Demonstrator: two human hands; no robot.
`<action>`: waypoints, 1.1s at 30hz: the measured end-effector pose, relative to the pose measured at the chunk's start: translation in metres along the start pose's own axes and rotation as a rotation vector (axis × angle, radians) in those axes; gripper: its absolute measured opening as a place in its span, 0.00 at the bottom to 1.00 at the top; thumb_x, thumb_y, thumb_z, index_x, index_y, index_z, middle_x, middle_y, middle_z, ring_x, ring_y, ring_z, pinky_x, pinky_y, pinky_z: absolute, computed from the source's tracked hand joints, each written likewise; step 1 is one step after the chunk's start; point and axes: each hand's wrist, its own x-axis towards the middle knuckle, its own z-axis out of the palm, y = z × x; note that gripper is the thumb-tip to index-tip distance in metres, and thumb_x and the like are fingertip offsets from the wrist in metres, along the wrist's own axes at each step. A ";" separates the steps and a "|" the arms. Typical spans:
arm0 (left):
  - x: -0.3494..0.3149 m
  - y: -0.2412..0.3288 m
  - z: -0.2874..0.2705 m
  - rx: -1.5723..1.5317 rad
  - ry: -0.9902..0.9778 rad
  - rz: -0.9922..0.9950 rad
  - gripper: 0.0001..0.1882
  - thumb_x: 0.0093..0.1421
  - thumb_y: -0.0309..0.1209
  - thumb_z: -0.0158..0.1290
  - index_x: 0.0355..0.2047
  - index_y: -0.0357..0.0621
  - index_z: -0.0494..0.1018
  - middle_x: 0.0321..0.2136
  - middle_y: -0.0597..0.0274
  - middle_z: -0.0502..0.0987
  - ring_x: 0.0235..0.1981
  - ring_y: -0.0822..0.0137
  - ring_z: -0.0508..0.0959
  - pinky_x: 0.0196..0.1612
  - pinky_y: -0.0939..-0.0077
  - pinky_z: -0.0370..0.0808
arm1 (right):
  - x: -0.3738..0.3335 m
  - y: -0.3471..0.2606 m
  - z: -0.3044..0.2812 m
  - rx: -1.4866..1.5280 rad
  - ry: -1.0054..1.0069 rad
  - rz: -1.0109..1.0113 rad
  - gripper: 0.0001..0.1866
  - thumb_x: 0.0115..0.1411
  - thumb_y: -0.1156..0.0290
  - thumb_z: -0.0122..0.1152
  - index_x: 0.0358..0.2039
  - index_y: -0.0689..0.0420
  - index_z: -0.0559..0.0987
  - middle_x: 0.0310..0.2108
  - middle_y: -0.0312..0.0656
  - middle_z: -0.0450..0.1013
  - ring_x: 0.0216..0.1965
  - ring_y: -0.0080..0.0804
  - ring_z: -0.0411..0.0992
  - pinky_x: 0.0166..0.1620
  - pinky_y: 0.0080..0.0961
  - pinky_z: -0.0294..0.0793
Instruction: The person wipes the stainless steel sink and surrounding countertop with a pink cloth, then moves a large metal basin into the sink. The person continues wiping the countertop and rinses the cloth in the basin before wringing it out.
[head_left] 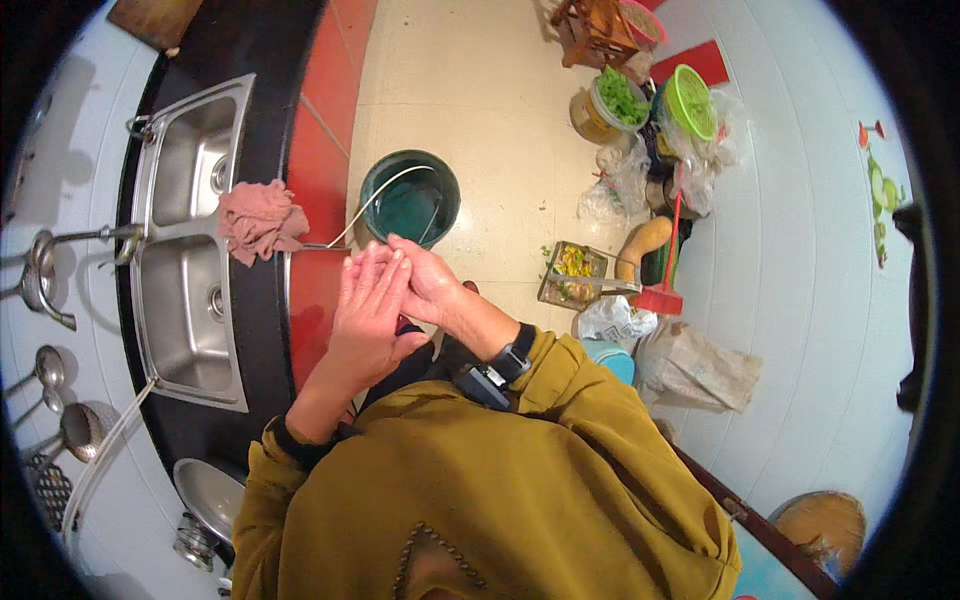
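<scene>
Black worktop (266, 325), carrying a pink cloth (262, 220), runs left of the green bucket (448, 205) on the floor (470, 90). On the bucket's near side, the left hand (368, 318) lies on the right hand (432, 284), its grip straight-fingered, around nothing visible; the right grip is too covered to tell. Flat palms and even, light pressure should suit this contact well.

Kitchen | double steel sink (180, 330) | black counter (263, 110) | hanging ladles (49, 366) | leafy greens (622, 97) by wall

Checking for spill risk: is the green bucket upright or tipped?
Upright: the green bucket stands on the floor, its round, open mouth facing up toward the camera.
</scene>
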 end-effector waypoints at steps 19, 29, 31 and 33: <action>0.068 0.051 0.090 0.013 -0.192 -0.110 0.30 0.59 0.40 0.56 0.58 0.39 0.67 0.65 0.45 0.57 0.69 0.41 0.50 0.66 0.37 0.47 | -0.293 -0.240 -0.249 -2.032 1.215 -0.365 0.29 0.54 0.66 0.65 0.56 0.59 0.70 0.51 0.53 0.72 0.53 0.45 0.71 0.56 0.38 0.69; 0.014 -0.096 0.056 0.207 0.194 -0.788 0.44 0.55 0.36 0.59 0.67 0.40 0.50 0.68 0.40 0.45 0.70 0.39 0.42 0.67 0.41 0.46 | -0.265 -0.261 -0.258 -2.226 0.992 -0.194 0.45 0.40 0.75 0.66 0.61 0.66 0.61 0.63 0.66 0.55 0.66 0.62 0.52 0.68 0.42 0.54; -0.001 -0.136 0.055 0.274 0.238 -0.850 0.47 0.54 0.37 0.61 0.68 0.42 0.47 0.68 0.39 0.45 0.70 0.39 0.42 0.67 0.42 0.47 | -0.226 -0.235 -0.223 -2.132 0.891 -0.235 0.44 0.42 0.77 0.65 0.62 0.66 0.59 0.64 0.66 0.54 0.66 0.61 0.52 0.68 0.42 0.55; -0.013 -0.173 0.056 0.279 0.237 -0.905 0.50 0.53 0.39 0.62 0.70 0.48 0.45 0.68 0.40 0.44 0.70 0.39 0.41 0.68 0.43 0.47 | -0.191 -0.206 -0.185 -2.152 0.730 -0.277 0.43 0.45 0.78 0.64 0.63 0.66 0.58 0.65 0.66 0.52 0.66 0.61 0.52 0.68 0.42 0.55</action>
